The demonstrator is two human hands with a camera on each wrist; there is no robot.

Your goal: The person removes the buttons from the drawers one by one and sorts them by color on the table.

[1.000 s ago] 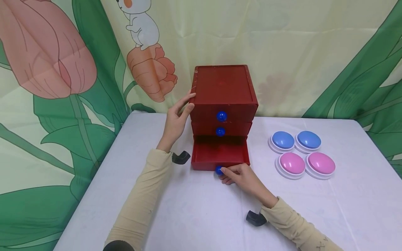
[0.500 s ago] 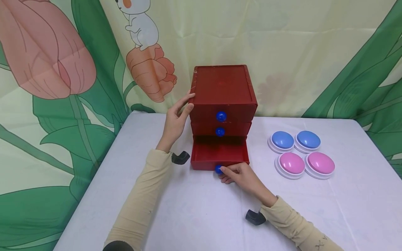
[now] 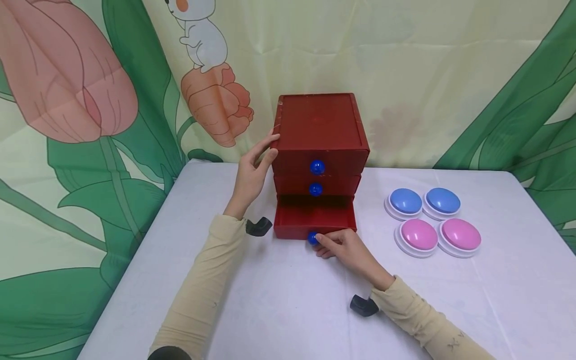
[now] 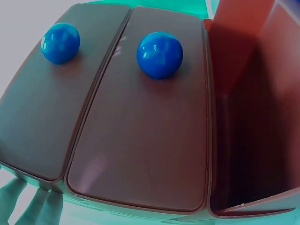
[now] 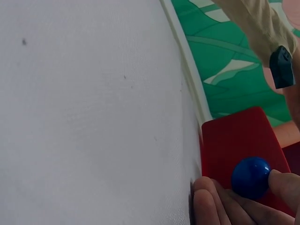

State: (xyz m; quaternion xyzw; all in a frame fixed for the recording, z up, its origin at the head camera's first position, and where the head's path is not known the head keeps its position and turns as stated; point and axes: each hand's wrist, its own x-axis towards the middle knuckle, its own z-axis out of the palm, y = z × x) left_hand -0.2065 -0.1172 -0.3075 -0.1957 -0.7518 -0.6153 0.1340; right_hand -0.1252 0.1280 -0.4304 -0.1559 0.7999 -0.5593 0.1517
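A dark red drawer cabinet (image 3: 319, 122) stands at the back of the table, with three drawers stacked one above another. Its bottom drawer (image 3: 292, 232) is pulled out, and the inside that shows is bare. My right hand (image 3: 350, 252) pinches the blue ball knob (image 5: 251, 177) of that drawer between thumb and fingers. My left hand (image 3: 252, 175) rests on the cabinet's left side, fingertips at the top edge. The left wrist view shows the upper knob (image 4: 61, 43) and middle knob (image 4: 160, 55) on their drawer fronts, both of which are closed.
To the right of the cabinet sit two blue push buttons (image 3: 406, 201) and two pink push buttons (image 3: 419, 234) on white bases. A white cloth covers the table (image 3: 279, 310). Behind hangs a printed curtain (image 3: 405, 75), close to the cabinet's back.
The bottom drawer has slid slightly inward, toward the cabinet, with my right hand moving along on its knob. My left hand stays in place on the cabinet's side.
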